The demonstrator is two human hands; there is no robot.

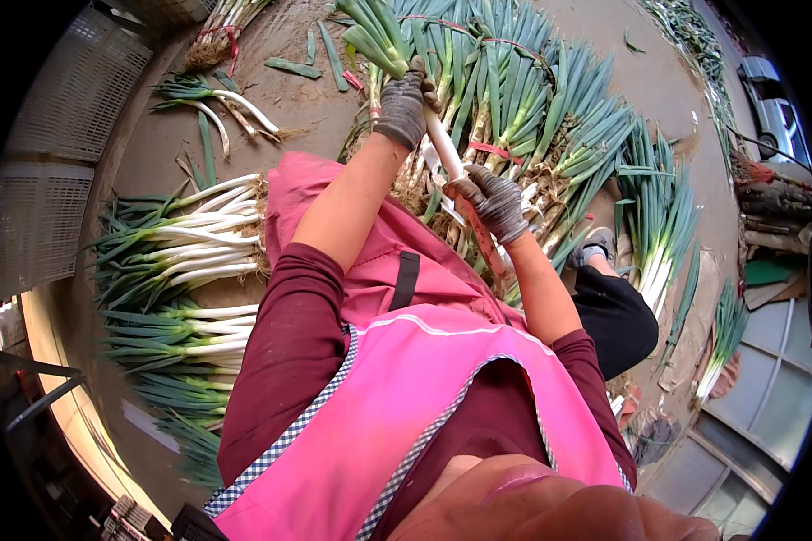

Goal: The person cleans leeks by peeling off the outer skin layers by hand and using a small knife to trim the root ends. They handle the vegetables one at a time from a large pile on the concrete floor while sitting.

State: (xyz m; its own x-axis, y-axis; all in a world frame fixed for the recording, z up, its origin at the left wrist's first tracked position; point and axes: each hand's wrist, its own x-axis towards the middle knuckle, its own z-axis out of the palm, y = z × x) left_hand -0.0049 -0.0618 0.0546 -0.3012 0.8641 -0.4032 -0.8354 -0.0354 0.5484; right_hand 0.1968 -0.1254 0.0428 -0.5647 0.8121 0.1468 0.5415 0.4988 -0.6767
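Note:
In the head view, my left hand point(406, 101), in a grey glove, grips a long green onion point(444, 145) where its white stalk meets the green leaves. The leaves fan out above that hand. My right hand point(497, 203), in a striped grey glove, is closed at the lower end of the same stalk. A flat reddish strip point(480, 233) runs down from beneath its fingers; what it is I cannot tell. Just beyond both hands stand bundles of long green onions point(507, 101), some bound with red tape point(494, 150). The stalk's root end is hidden.
Trimmed white onions point(203, 237) lie in rows on the floor at left, with a few loose onions point(243, 108) above. Plastic crates point(37, 223) line the left side. More onions point(660, 223) lie at right, near my shoe point(595, 243). A broom point(751, 169) is farther right.

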